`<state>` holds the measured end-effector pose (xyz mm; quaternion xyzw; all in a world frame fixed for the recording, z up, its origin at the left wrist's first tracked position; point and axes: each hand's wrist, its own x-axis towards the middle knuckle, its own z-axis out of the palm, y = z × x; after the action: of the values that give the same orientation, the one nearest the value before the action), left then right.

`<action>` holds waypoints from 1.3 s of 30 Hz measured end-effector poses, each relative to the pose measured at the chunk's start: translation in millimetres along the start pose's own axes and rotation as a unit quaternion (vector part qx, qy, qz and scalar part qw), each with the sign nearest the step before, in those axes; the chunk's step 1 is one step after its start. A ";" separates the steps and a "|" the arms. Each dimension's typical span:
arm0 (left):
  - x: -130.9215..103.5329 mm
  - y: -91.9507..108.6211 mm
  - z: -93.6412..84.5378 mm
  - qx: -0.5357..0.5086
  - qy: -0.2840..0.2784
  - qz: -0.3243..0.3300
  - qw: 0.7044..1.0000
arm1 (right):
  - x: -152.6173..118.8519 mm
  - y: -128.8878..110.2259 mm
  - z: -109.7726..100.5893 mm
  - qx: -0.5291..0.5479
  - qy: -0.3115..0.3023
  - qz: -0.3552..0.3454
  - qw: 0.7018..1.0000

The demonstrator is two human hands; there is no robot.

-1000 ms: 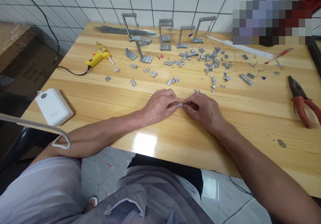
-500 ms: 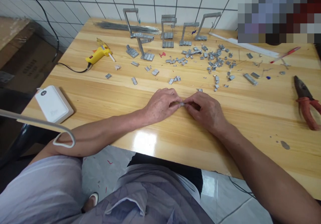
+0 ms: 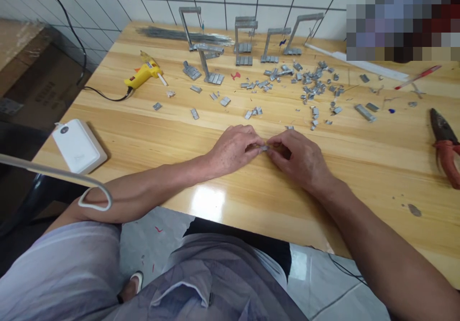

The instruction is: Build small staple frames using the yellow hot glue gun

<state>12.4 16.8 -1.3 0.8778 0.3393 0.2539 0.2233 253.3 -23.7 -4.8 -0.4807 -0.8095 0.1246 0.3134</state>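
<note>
Between my two hands, low over the wooden table [image 3: 151, 141], is a small grey metal piece [image 3: 265, 148], mostly covered by fingertips. My left hand [image 3: 235, 149] pinches its left end between thumb and fingers. From the other side, my right hand [image 3: 301, 159] closes thumb and fingers on the right end. Just beyond the hands lie short grey metal pieces [image 3: 253, 112] that look like strips of staples. Farther back stand several grey arm-shaped frames [image 3: 212, 78] on flat bases, built of similar pieces.
A yellow glue gun [image 3: 142, 77] and a white power bank [image 3: 79, 146] lie on the left. Thin grey rods [image 3: 172, 35] rest along the back. Red-handled pliers [image 3: 445, 151], a red pen [image 3: 419, 77] and a white strip [image 3: 373, 67] are on the right. A pale cable [image 3: 68, 170] crosses my left forearm.
The view has shifted slightly, moving most things a little to the right in the picture. Both hands keep their pinch on the small metal piece, and a bit more of it shows.
</note>
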 end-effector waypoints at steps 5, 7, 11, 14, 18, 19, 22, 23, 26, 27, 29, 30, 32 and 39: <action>0.4 1.2 -0.3 0.009 -0.012 -0.008 1.000 | -2.9 -0.8 -5.7 -0.054 0.000 -0.063 0.997; 0.8 1.4 -0.5 0.010 -0.018 -0.010 1.000 | -3.6 -1.9 -6.3 -0.080 -0.004 -0.089 0.993; 1.1 1.4 -1.5 0.007 -0.028 -0.015 0.999 | -4.3 -3.0 -4.1 -0.097 -0.004 -0.121 0.988; 1.3 1.8 -2.1 0.005 -0.028 -0.018 0.999 | -4.4 -2.0 -2.0 -0.100 0.010 -0.128 0.987; 2.4 3.5 -2.3 0.015 -0.032 -0.017 0.999 | -3.7 -1.6 -2.8 -0.127 0.011 -0.132 0.983; 2.7 4.0 -2.3 0.017 -0.035 -0.018 0.999 | -3.5 -2.3 -3.4 -0.134 0.009 -0.136 0.982; 3.3 4.4 -2.7 0.020 -0.042 -0.025 0.999 | -3.2 -6.9 -4.6 -0.149 0.003 -0.153 0.977; 3.5 4.1 -3.1 0.020 -0.043 -0.028 0.998 | -3.4 -9.0 -4.6 -0.152 0.003 -0.156 0.976; 4.4 2.2 -5.3 0.014 -0.057 -0.026 0.998 | -4.7 -15.4 -3.5 -0.154 0.006 -0.156 0.976; 4.9 1.5 -6.4 0.009 -0.063 -0.023 0.998 | -5.3 -17.1 -3.1 -0.155 0.006 -0.154 0.976; 5.9 0.2 -8.9 -0.001 -0.073 -0.021 0.997 | -6.3 -19.3 -2.8 -0.158 0.003 -0.148 0.976; 6.5 -0.2 -10.1 -0.005 -0.076 -0.022 0.997 | -6.7 -19.8 -2.8 -0.160 0.000 -0.146 0.976; 7.4 -0.5 -12.0 -0.010 -0.077 -0.027 0.997 | -7.1 -20.1 -3.1 -0.161 -0.004 -0.141 0.977; 9.3 -0.2 -13.7 -0.021 -0.072 -0.051 0.996 | -6.1 -20.6 -3.3 -0.175 -0.002 -0.146 0.974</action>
<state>10.1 26.5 11.9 0.8705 0.3616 0.1849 0.2780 243.0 -39.6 5.8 -0.4048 -0.8807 -0.0650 0.2372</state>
